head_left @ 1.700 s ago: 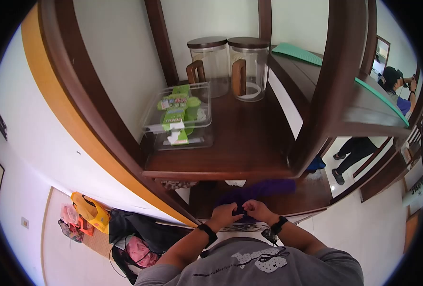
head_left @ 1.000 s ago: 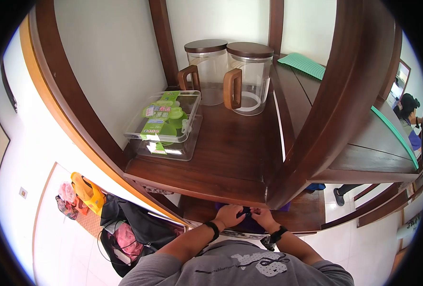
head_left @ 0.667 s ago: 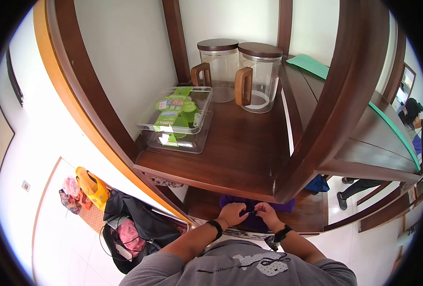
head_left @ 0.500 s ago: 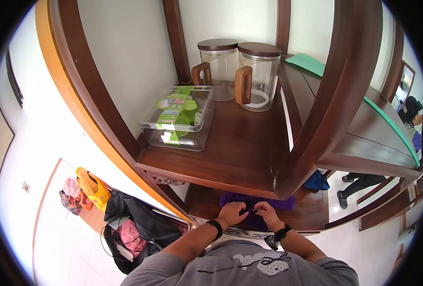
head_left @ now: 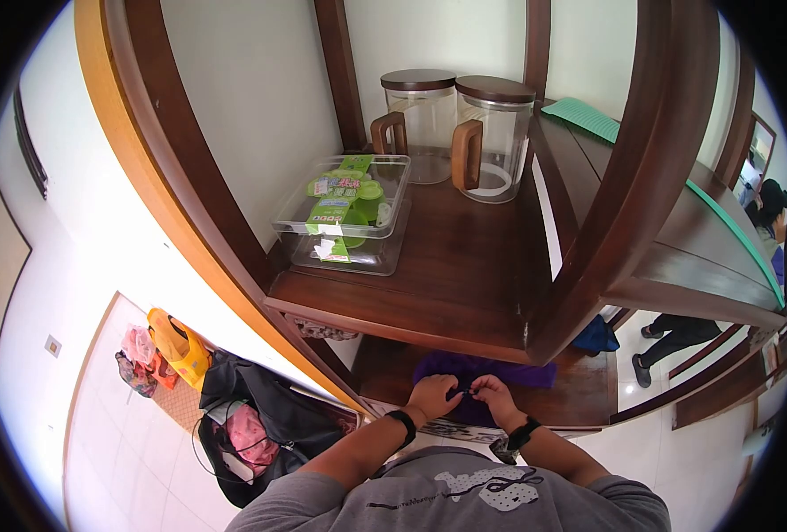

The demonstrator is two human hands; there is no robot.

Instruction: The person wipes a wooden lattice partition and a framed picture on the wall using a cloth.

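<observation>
Both hands are low in front of me, over the lower wooden shelf [head_left: 579,390]. My left hand [head_left: 434,398] has its fingers curled in, and my right hand [head_left: 494,398] is in a pinch beside it. Between their fingertips is a small dark thing [head_left: 464,391], too small to make out. A purple cloth [head_left: 522,373] lies on the shelf behind and under the hands; part of it is hidden by them.
On the upper shelf [head_left: 446,293] are two lidded glass jugs [head_left: 493,146] with wooden handles and a clear plastic box [head_left: 344,208] with green contents. Dark wooden posts [head_left: 624,195] frame it. Bags [head_left: 269,417] lie on the left floor. Another person [head_left: 677,341] is at the right.
The view has shifted slightly, so the shelf and jugs sit a little further right. Both hands stay close together over the purple cloth, with their fingers barely moved.
</observation>
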